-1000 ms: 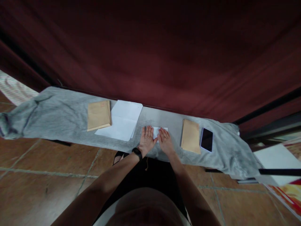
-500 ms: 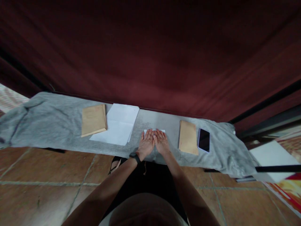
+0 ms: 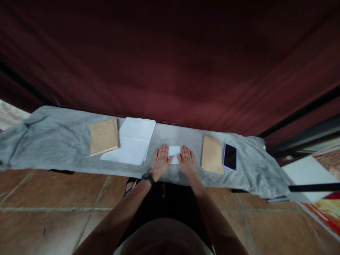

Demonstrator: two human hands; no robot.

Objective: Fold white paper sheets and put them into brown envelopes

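Observation:
A small folded piece of white paper (image 3: pixel 174 151) lies flat on the grey cloth (image 3: pixel 180 135) in front of me. My left hand (image 3: pixel 160 161) rests palm down on its left side, fingers stretched out and pointing away from me. On its right side my right hand (image 3: pixel 186 161) lies flat in the same way. Both thumbs point inward over the paper's lower part. The paper's middle shows between the hands, while its two ends are hidden under them.
To the left, brown envelopes (image 3: pixel 104 138) partly overlap white paper sheets (image 3: pixel 130 143). On the right lie more brown envelopes (image 3: pixel 211 154) and a phone (image 3: pixel 230 157) with a dark screen. A dark red surface (image 3: pixel 170 88) rises behind the narrow cloth-covered top.
My hands have slid apart, the left one leftward and the right one rightward. The middle of the folded paper, covered before, now shows between them.

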